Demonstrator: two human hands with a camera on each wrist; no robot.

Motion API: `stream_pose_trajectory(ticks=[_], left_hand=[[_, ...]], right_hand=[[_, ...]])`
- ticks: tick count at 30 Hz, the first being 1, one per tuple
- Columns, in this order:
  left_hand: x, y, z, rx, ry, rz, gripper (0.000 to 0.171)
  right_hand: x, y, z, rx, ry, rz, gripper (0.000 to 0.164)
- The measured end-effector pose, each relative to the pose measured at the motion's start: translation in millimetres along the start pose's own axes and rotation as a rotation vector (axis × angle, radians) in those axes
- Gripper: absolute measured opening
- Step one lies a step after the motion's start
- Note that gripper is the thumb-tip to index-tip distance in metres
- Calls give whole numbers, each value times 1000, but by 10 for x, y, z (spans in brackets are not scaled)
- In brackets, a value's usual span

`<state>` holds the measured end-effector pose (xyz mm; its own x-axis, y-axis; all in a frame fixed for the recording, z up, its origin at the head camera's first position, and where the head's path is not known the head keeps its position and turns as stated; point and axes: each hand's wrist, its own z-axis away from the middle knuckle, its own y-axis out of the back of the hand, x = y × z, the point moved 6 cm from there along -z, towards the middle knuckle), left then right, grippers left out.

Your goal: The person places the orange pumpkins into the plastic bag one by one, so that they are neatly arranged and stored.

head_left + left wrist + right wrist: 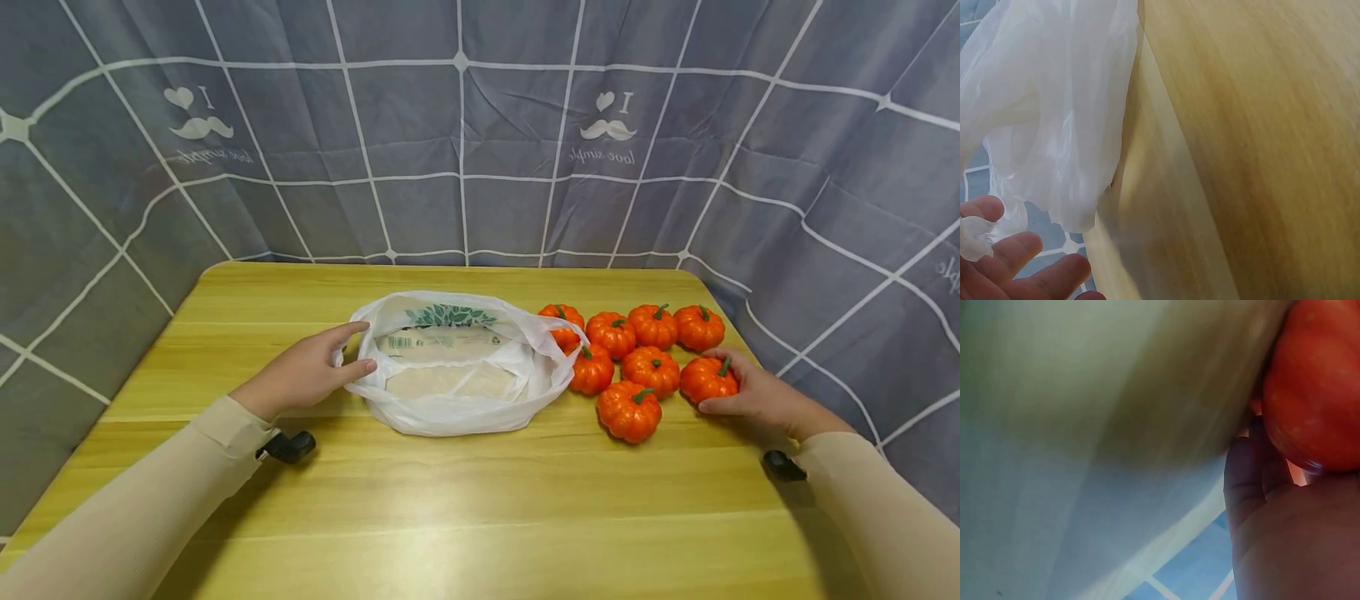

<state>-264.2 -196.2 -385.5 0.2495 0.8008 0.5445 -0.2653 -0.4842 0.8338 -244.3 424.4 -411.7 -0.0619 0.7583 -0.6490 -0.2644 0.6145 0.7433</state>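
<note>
A white plastic bag (450,414) lies mouth up on the table, with green leaf print and a barcode on it. At its left rim is my left hand (306,372), thumb and fingers spread apart and touching the plastic. In the left wrist view a strip of the bag (972,240) crosses the fingertips. My right hand (761,402) grips a small orange pumpkin (703,382) with a green stem, thumb in front and fingers behind. The right wrist view shows that pumpkin (1319,387) close against the palm, its far side out of frame.
Several more orange pumpkins (651,372) stand grouped between the bag and my right hand. One bag handle (564,329) drapes over the nearest of them. The wooden table (465,508) ends at a grey curtain (517,142) with white lines at the back and sides.
</note>
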Motion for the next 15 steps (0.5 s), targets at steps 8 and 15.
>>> stream_pose_trajectory(ticks=[8, 15], left_hand=[[-10, -8, 2, 3, -1, 10, 79], [-1, -20, 4, -1, 0, 11, 78]], right_hand=[[33, -52, 4, -27, 23, -114, 75], [56, -62, -4, -28, 42, -157, 73]])
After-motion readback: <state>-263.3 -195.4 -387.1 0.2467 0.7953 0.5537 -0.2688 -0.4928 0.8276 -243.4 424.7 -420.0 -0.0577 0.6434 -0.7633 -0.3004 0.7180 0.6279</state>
